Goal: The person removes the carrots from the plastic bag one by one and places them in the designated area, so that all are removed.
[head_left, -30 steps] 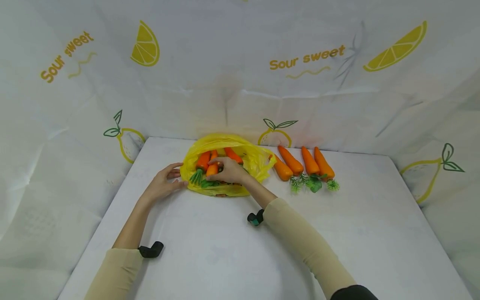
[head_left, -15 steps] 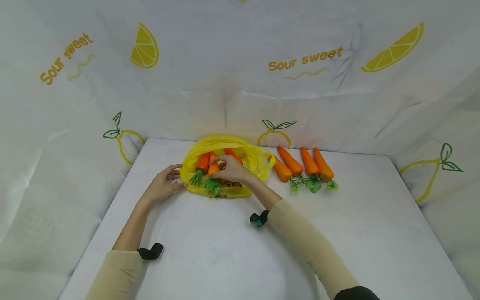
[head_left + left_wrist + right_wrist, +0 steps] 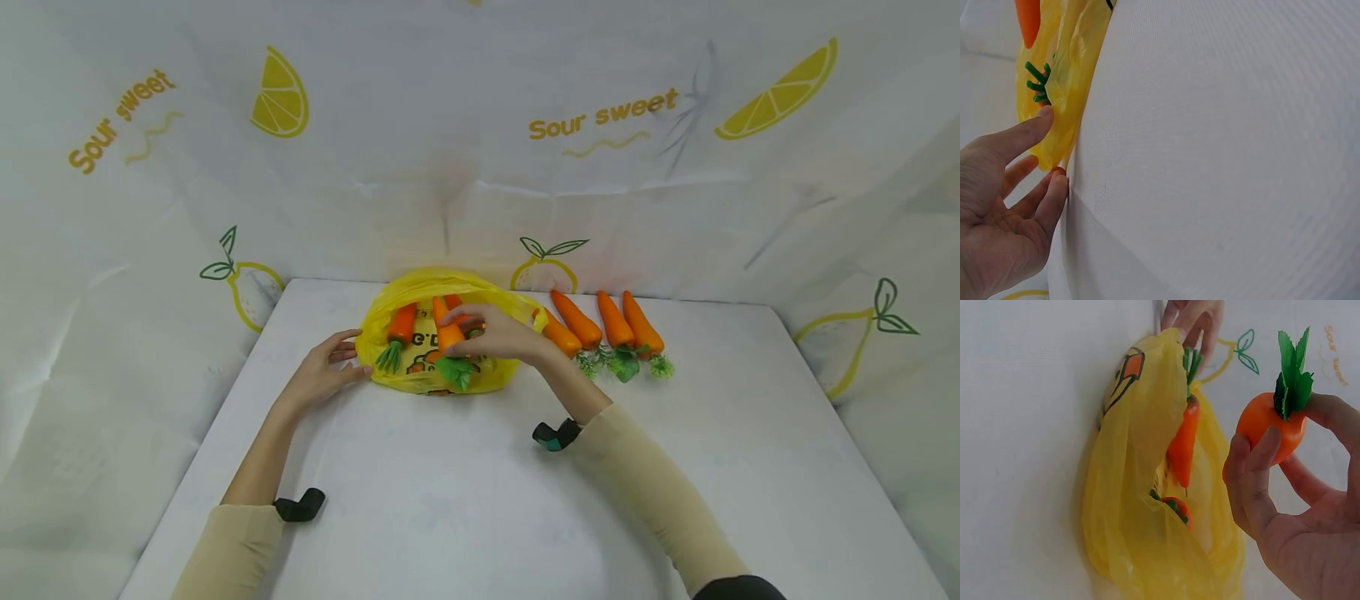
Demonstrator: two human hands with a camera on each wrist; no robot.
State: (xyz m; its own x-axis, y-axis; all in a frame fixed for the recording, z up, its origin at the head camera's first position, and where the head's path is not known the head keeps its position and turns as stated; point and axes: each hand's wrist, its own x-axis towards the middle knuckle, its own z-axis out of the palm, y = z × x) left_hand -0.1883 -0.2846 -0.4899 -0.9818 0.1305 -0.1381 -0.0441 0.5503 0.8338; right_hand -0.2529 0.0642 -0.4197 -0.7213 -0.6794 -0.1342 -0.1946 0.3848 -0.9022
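A yellow plastic bag [image 3: 442, 277] lies with its mouth toward me. My left hand [image 3: 322, 367] holds its left edge; in the left wrist view the thumb [image 3: 1034, 132] overlaps the rim and fingertips meet the bag below. My right hand [image 3: 498, 329] grips an orange toy carrot [image 3: 447, 333] with green leaves, raised over the bag's mouth. In the right wrist view that carrot shows its leafy end, with thumb and fingers around its body. Inside the bag lie another carrot [image 3: 402, 323] with a green stem and, partly hidden behind the right hand, one more.
Several toy carrots [image 3: 576, 322] with leafy tops lie in a row right of the bag on the white table [image 3: 450, 500]. The nearest one is partly covered by the bag's edge. Behind stands a white cloth backdrop [image 3: 375, 167] with lemon prints.
My right hand has lifted the leafy carrot and drawn it to the right, uncovering the print inside the bag. The left hand stays at the bag's left edge.
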